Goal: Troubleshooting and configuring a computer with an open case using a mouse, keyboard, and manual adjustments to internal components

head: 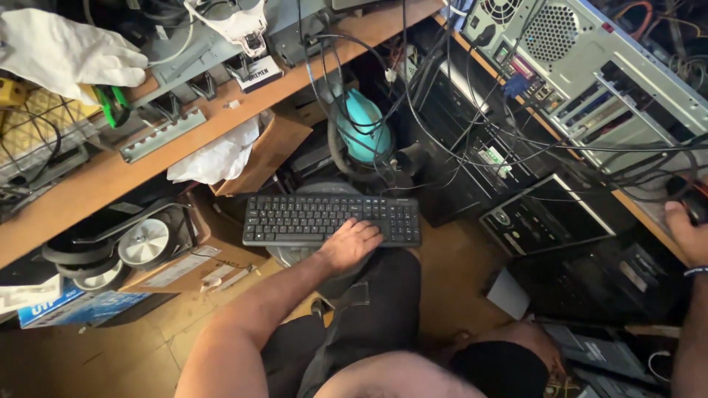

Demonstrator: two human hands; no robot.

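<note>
A flat black plastic keyboard (332,220) is seen in the middle of the frame, balanced over a round grey thing on the floor. The left hand (352,245) is laid on its lower right keys, with the fingers spread flat and nothing pinched. The right hand (686,234) is seen at the right edge of the frame, on a small dark thing that may be a mouse (695,206); its grip cannot be told. Many black cables (442,110) are hung from the open grey metal computer case (590,66) in the upper right. Typing looks to be under way, and the case is not yet closed
</note>
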